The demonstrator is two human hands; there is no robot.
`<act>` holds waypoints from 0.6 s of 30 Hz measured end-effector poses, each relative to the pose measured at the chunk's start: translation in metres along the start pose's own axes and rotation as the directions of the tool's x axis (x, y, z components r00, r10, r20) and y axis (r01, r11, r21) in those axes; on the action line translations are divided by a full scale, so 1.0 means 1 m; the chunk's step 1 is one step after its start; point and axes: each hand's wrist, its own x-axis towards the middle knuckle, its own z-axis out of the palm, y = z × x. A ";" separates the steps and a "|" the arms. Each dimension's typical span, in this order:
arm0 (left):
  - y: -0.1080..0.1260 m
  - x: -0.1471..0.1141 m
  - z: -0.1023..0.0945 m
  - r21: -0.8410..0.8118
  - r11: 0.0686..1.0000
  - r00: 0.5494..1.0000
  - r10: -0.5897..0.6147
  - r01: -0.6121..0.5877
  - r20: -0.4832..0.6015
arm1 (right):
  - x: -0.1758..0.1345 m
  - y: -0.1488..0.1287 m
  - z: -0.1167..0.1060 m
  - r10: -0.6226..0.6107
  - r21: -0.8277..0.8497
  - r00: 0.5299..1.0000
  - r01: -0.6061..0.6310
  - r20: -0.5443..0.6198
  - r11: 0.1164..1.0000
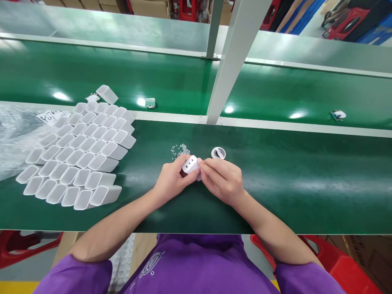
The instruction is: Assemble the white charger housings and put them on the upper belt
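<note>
A white charger [191, 164] with small dark port openings on its end face is gripped in my left hand [172, 176], thumb and fingers around its sides. My right hand [223, 179] is closed in a pinch against the charger's right side; whatever its fingertips hold is hidden or too small to name. Just beyond my left hand lies a scatter of tiny clear pieces [183, 149]. Past my right fingers stands a small round white dish-like thing [218, 153] with a grey and dark inside.
Many open-ended white plastic sleeves [87, 145] lie packed at left, beside clear plastic wrap [15, 134] and a handwritten label [52, 116]. A green belt [171, 85] behind carries small circuit boards [150, 102] [338, 114]. A white upright post [234, 53] rises beyond my hands.
</note>
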 end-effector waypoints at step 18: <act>-0.011 0.002 0.002 -0.294 0.956 0.987 0.042 0.005 0.154 | 0.004 0.003 0.003 0.570 0.657 0.680 -0.694 0.461 0.296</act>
